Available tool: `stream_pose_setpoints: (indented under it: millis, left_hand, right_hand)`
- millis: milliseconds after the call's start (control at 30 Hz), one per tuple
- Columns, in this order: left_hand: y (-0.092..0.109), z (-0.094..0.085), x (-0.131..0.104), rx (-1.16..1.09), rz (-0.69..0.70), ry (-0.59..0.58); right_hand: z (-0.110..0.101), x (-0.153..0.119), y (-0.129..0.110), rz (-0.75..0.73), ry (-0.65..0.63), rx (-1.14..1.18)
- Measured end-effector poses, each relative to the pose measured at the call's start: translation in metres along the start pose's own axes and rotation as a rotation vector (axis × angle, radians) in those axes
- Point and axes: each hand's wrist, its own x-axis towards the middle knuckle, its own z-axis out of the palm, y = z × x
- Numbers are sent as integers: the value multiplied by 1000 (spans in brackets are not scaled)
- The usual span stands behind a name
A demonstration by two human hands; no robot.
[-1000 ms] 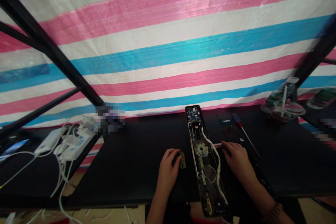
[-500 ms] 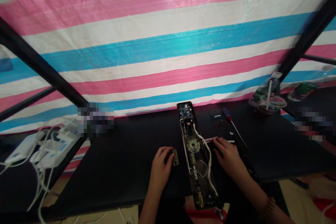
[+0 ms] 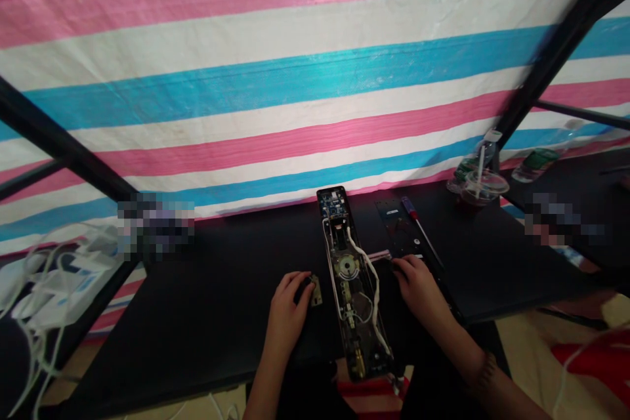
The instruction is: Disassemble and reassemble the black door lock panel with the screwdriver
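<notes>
At our far left, a tangle of white cables and white plastic power blocks (image 3: 79, 282) sits well apart from our hands. On the black table (image 3: 221, 295), our left hand (image 3: 290, 305) has its fingers curled, thumb and index finger nearly together at the upper left edge of a small, flat, brass-coloured metal plate (image 3: 316, 293). We cannot tell whether they pinch the plate or only steady it. The plate lies just to the right of those fingertips, apart from the long, narrow black housing (image 3: 348, 302) and on its left side.

The open housing lies between our hands, its long axis running away from us, the far end leaning slightly left. The plate sits level with its middle, near the round, pale metal disc (image 3: 348, 267), so our left hand is the nearer one to the plate.

Along the housing's right side runs a thick white cable (image 3: 377, 295). Beyond it, a thin pinkish strip (image 3: 380, 254) points crosswise to the housing, and our right hand (image 3: 417, 285), loosely bent, has its fingertips by the strip's right end; we cannot tell whether they grip it. Farther right lies a blue-and-red-handled screwdriver (image 3: 409, 208).
</notes>
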Motion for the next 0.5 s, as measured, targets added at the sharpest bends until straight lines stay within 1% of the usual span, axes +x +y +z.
stream_pose_setpoints:
  millis: [67,133,200,267,333,367,433,500]
  left_hand:
    - [-1,1,0,0,5,-2]
    - [-3,1,0,-1,12,-9]
    - [-4,2,1,-3,13,-14]
    - [-3,2,1,-2,9,-18]
    - [-1,1,1,-1,3,-22]
    - [0,0,1,-1,0,-23]
    - [2,-1,1,-7,-3,-22]
    - [3,-1,1,-13,-8,-18]
  right_hand:
    - [-11,4,-15,-1,37,74]
    - [-21,8,-34,-42,95,161]
    - [-27,10,-56,-136,143,226]
    - [-27,13,-76,-259,161,236]
    - [-22,17,-92,-342,112,161]
    - [-18,20,-98,-358,72,104]
    - [-10,24,-104,-348,-2,3]
    - [-3,26,-106,-322,-42,-49]
